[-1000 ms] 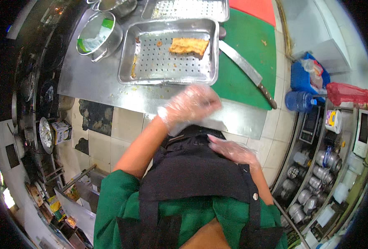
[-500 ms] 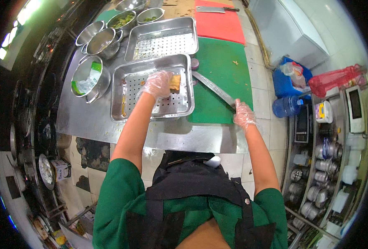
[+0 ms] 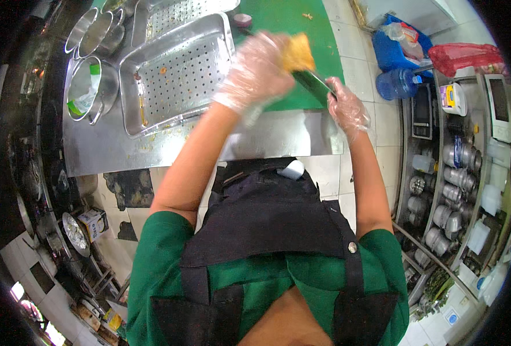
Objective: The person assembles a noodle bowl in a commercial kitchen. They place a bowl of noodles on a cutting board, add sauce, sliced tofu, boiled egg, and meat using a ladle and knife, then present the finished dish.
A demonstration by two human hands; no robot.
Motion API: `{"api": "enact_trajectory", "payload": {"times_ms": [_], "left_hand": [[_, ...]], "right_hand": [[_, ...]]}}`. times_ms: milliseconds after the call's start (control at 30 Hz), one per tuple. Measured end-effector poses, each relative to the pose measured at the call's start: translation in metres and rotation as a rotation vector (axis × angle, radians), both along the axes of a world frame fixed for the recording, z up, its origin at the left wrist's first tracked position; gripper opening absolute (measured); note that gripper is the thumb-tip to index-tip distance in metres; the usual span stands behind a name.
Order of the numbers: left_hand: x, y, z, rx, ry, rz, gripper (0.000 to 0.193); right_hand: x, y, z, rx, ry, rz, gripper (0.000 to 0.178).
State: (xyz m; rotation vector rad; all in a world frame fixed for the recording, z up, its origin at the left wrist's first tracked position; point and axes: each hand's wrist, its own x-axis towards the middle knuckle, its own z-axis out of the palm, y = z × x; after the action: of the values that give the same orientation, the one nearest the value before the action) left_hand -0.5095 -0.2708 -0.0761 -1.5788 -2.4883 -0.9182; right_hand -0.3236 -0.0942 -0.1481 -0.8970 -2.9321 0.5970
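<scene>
Half a second back the left hand was down in the perforated steel tray; now that left hand (image 3: 255, 72) has lifted clear and swung right over the green cutting board (image 3: 278, 34), carrying the golden fried piece (image 3: 299, 52) with it. There is only the head view to go on. Its gloved fingers are curled around the piece, which sticks out past the fingertips on the right side, though motion blur hides the exact grip. The right hand (image 3: 347, 106), also in a thin plastic glove, has its fingers wrapped on the handle of a cleaver (image 3: 313, 83). The blade runs up and to the left from that hand, its long axis slanting across the board, and ends just under the fried piece. So the food sits just above the blade, nearer the left hand. The perforated tray (image 3: 180, 75) lies well to the left.
</scene>
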Motion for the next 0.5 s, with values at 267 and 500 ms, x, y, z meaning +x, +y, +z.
{"api": "enact_trajectory", "payload": {"times_ms": [267,500], "left_hand": [[0.047,0.008,-0.097,-0.096,-0.173,0.049,0.07],[0.059,-0.027,-0.145,0.096,-0.309,0.234,0.071]], "right_hand": [[0.071,-0.025,-0.023,-0.114,0.297,-0.207,0.022],[0.048,-0.061,-0.009,-0.123,0.198,-0.204,0.019]]}}
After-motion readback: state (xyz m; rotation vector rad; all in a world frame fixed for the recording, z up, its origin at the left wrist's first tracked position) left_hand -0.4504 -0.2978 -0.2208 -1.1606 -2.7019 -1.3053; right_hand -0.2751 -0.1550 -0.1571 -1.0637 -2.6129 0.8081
